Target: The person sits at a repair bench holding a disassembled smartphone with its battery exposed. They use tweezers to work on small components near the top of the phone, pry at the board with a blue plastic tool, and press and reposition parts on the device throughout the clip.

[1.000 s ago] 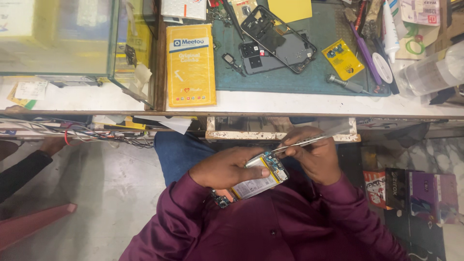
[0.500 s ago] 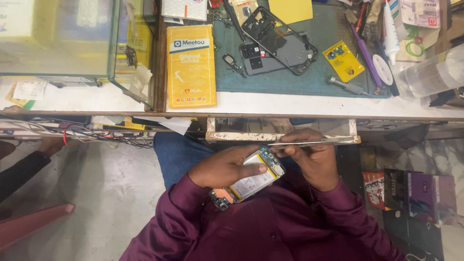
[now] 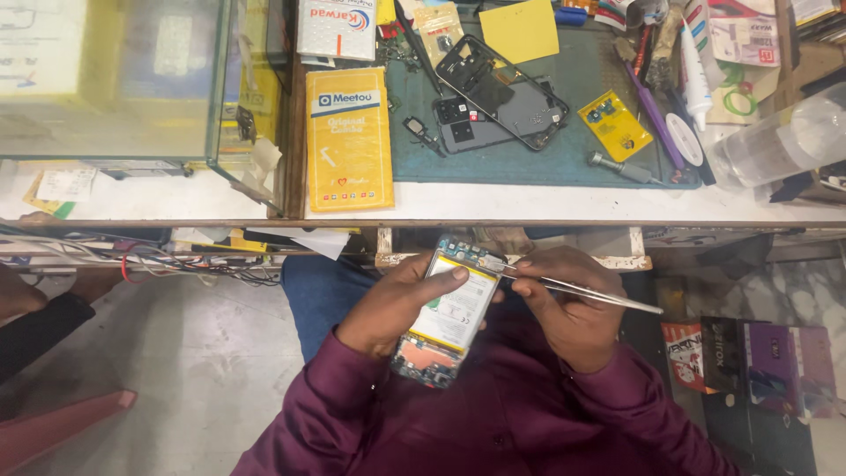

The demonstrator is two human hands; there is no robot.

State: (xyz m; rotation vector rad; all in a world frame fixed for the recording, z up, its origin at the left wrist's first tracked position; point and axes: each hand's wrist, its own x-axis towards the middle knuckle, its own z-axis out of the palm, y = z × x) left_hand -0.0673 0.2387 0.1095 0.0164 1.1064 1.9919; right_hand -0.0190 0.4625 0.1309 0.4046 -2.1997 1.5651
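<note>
My left hand grips an opened phone with its back off, so the pale battery and circuit boards show. It is held over my lap, just below the counter's edge. My right hand pinches metal tweezers whose tips touch the upper end of the phone near the board. Both sleeves are maroon.
The counter carries a green work mat with a phone frame and back cover, yellow parts packets, a yellow box, tools and a clear bottle. A glass case stands left. Another person's arm is at far left.
The phone has turned more upright in my left hand and moved toward the counter edge. The tweezers have swung so their tips meet the phone's top end.
</note>
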